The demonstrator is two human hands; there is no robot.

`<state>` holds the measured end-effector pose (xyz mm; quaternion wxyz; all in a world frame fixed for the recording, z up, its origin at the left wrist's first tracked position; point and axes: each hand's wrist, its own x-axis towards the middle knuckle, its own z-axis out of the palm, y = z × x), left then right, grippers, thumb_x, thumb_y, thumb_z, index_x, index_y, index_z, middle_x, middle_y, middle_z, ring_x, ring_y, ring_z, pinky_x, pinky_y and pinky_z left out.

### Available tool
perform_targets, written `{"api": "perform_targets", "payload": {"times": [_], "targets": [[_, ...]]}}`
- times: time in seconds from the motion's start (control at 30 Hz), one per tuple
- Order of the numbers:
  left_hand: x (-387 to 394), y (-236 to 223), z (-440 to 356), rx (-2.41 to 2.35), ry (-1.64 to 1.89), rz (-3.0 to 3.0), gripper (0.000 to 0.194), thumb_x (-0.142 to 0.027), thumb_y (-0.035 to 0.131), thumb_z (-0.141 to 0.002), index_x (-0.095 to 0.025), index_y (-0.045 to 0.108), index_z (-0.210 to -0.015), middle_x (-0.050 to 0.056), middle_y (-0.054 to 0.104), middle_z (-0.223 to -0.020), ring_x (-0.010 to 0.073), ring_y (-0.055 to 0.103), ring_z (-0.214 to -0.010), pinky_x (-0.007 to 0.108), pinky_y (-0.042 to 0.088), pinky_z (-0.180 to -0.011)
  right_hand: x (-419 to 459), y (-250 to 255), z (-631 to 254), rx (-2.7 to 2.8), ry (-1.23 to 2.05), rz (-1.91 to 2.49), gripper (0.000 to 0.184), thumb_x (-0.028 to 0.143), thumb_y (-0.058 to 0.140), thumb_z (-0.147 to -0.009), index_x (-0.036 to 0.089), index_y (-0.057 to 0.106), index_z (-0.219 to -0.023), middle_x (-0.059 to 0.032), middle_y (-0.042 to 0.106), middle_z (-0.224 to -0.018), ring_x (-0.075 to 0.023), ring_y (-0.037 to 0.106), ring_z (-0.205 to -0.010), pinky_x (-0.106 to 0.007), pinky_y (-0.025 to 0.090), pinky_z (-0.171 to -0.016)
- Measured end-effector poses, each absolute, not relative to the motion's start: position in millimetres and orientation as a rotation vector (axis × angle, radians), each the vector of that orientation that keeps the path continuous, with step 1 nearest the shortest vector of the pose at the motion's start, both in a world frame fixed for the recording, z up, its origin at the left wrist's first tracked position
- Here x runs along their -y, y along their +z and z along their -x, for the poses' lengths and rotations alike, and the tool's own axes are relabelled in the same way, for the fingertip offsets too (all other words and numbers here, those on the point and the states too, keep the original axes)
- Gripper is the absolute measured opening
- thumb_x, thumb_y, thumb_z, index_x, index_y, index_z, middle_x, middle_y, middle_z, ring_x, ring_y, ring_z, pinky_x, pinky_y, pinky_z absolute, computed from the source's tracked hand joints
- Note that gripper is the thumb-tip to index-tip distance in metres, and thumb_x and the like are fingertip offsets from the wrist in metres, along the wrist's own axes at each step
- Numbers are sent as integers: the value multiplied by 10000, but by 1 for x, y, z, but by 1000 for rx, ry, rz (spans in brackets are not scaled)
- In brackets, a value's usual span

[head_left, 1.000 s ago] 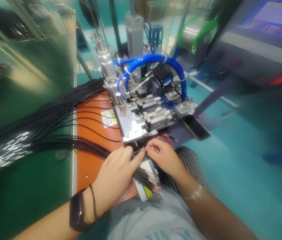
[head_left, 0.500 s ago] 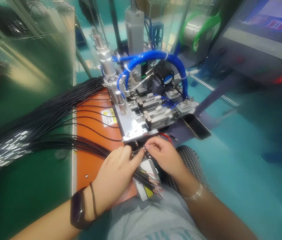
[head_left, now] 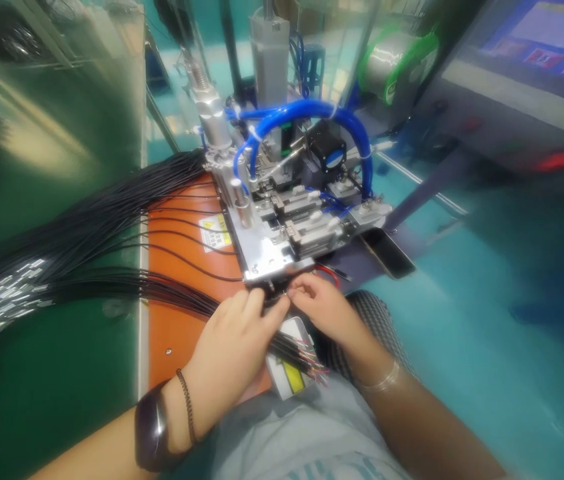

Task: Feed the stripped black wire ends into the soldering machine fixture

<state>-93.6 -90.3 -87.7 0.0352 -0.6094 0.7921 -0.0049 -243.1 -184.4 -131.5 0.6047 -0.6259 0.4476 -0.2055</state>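
Observation:
At the front edge of the metal fixture [head_left: 267,257], my left hand [head_left: 237,340] is bent with its fingertips down and its thumb pointing right. My right hand [head_left: 322,307] is closed in a pinch beside that thumb, the fingertips almost meeting. Whatever lies between the fingers of either hand is too small or hidden to name. A bundle of black cables [head_left: 172,290] runs under my left hand. Its stripped ends, with thin coloured wires [head_left: 315,370], come out on the near side above a white box with a yellow label [head_left: 282,393].
An orange tabletop [head_left: 177,320] carries the fixture, with a thick blue hose [head_left: 307,110] arching over it. More black cables [head_left: 87,213] hang off the left side. A phone [head_left: 389,253] lies right of the fixture. Behind stands a green-rimmed spool [head_left: 392,63]; a screen [head_left: 547,50] is upper right.
The view has shifted slightly, so everything sits a little further left. Both hands keep nearly the same pose at the fixture's front edge.

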Motion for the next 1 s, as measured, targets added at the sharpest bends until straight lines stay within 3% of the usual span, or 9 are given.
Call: {"api": "perform_targets", "payload": {"times": [0.13, 0.3, 0.43, 0.57, 0.67, 0.8, 0.87, 1.0], "targets": [[88, -93, 87, -2570, -75, 1848, 444, -93, 456, -860, -192, 443, -1292, 64, 449, -886, 208, 427, -753, 355, 441, -651, 185, -133, 245, -942, -514, 1276, 192, 285, 550, -792, 156, 648, -895, -22, 642, -769, -127, 551, -626, -237, 414, -550], [84, -90, 84, -2650, -82, 1865, 282, -56, 446, -836, -126, 551, -1088, 73, 498, -879, 214, 451, -767, 358, 450, -656, 184, -127, 245, -968, -585, 1383, 121, 270, 582, -772, 159, 627, -766, -12, 621, -731, -133, 544, -656, -241, 415, -592], [79, -82, 88, -2516, -4, 1875, 262, -14, 481, -738, -115, 593, -952, 80, 534, -857, 221, 479, -751, 362, 471, -645, 184, -125, 242, -1080, -518, 1516, 85, 216, 549, -763, 161, 582, -707, 3, 581, -675, -133, 517, -620, -236, 398, -562], [70, -79, 92, -2498, -99, 1869, 425, -71, 554, -650, -39, 575, -1073, 151, 565, -1006, 283, 510, -898, 402, 494, -735, 184, -129, 244, -1089, -523, 1521, 97, 248, 572, -776, 165, 571, -725, 27, 515, -618, -125, 482, -573, -232, 381, -533], [66, -79, 91, -2475, -185, 1879, 561, -69, 573, -628, 1, 516, -1182, 112, 578, -874, 253, 520, -788, 386, 494, -681, 181, -127, 253, -1063, -662, 1640, 81, 228, 567, -818, 181, 602, -874, 18, 529, -677, -132, 502, -621, -238, 404, -570], [69, -77, 87, -2462, 9, 1917, 523, -185, 701, -612, -55, 562, -1099, 61, 564, -794, 227, 514, -710, 376, 488, -642, 171, -110, 270, -509, -642, 2248, 232, 154, 536, -867, 247, 623, -1060, -33, 624, -887, -161, 534, -779, -277, 416, -669], [71, -75, 86, -2440, 115, 1941, 498, -235, 736, -607, -81, 576, -1053, 55, 568, -802, 229, 519, -721, 383, 488, -653, 165, -101, 274, -304, -598, 2483, 273, 148, 530, -883, 284, 620, -1102, -25, 646, -881, -161, 508, -741, -300, 392, -649], [73, -73, 85, -2396, 171, 1956, 504, -209, 748, -591, -84, 574, -1048, 64, 581, -825, 240, 532, -739, 395, 492, -669, 155, -92, 275, -148, -686, 2494, 229, 122, 527, -888, 252, 622, -1051, -16, 688, -860, -173, 537, -779, -334, 431, -707]]}}
